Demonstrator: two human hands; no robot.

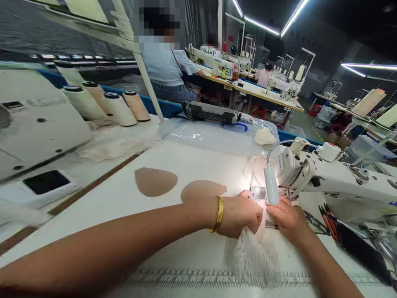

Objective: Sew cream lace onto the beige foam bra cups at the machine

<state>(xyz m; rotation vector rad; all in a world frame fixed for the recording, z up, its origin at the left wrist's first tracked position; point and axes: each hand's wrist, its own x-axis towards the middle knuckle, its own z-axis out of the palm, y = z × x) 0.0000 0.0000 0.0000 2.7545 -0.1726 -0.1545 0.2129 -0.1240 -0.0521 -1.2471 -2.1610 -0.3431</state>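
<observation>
My left hand (243,213), with a gold bangle (220,213) on its wrist, is closed on white lace fabric (252,252) that hangs down toward the table's front. Pale pink fabric (261,219) runs between my two hands. At its right edge, the thumb and fingers of my right hand (290,217) hold the cloth beside the sewing machine's (325,171) needle area. A small lamp (271,186) on a bent neck lights this spot and hides part of the fingers and the needle. Two beige rounded fabric pieces (156,181) (201,190) lie left of the hands.
A ruler strip (186,276) runs along the table's front. Scissors (316,223), pens (328,221) and a black pouch (359,248) lie right. Behind are a clear plastic sheet (198,134) and a dark box (212,112). Thread cones (119,109) stand left. Other people sit at machines beyond.
</observation>
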